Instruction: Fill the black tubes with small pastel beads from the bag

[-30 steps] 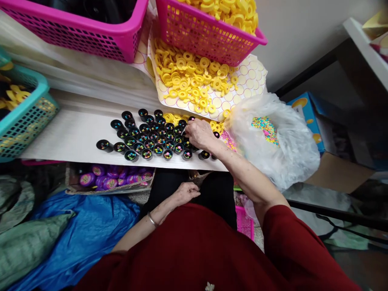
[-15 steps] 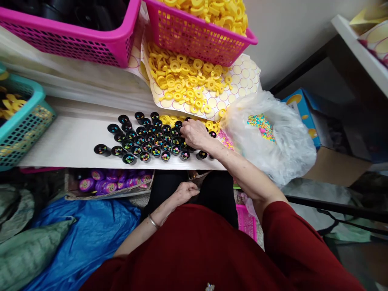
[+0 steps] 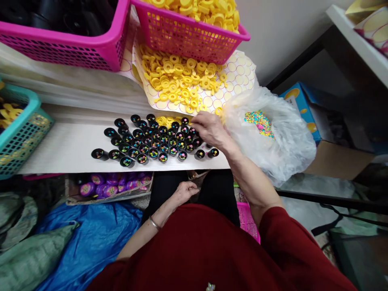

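My right hand (image 3: 209, 127) is over the right end of a group of small black cups (image 3: 155, 144), palm down, fingers bent together at the tips. What its fingertips hold, if anything, is hidden behind the hand. Most cups stand upright and have small round coloured candies in the bottom. In my lap rests my left hand (image 3: 185, 191), fingers loosely curled, with nothing visible in it. Right of the cups lies a clear plastic bag (image 3: 285, 141), its mouth showing a heap of coloured candies (image 3: 260, 123).
Yellow ring-shaped plastic pieces (image 3: 182, 81) lie on a printed sheet (image 3: 239, 74) behind the cups. Pink baskets (image 3: 194, 38) stand at the back, a teal basket (image 3: 27, 125) at left. Below the white shelf (image 3: 69, 141), a cardboard box (image 3: 109, 196) holds purple round containers.
My right hand has moved right across the cups, uncovering several with candies in them. My left hand stays in my lap. The whole view has shifted slightly.
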A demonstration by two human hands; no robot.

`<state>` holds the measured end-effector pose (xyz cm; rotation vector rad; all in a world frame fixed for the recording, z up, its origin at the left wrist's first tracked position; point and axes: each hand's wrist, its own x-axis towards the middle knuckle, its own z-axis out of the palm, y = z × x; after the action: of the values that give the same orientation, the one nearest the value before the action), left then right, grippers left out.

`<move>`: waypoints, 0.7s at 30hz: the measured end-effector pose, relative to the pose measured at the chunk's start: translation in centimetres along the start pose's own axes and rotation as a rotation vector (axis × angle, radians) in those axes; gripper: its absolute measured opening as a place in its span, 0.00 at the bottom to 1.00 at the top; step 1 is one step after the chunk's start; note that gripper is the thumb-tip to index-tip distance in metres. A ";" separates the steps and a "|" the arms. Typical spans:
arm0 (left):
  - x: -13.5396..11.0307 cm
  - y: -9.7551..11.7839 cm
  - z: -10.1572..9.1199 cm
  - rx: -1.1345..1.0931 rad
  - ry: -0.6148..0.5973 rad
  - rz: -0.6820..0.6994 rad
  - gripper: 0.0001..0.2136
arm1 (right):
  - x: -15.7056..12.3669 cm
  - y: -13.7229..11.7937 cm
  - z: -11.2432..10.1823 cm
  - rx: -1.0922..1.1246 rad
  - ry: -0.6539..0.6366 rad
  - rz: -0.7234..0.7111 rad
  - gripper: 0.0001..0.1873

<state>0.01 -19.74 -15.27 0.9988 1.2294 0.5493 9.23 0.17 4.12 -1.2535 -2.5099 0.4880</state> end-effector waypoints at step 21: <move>0.5 0.5 0.1 0.033 0.021 -0.052 0.15 | -11.1 10.3 3.7 -0.198 0.138 0.395 0.13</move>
<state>0.36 -19.10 -15.13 0.9880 1.2834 0.5009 21.44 -3.59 -4.78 -1.8066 -2.2417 0.2287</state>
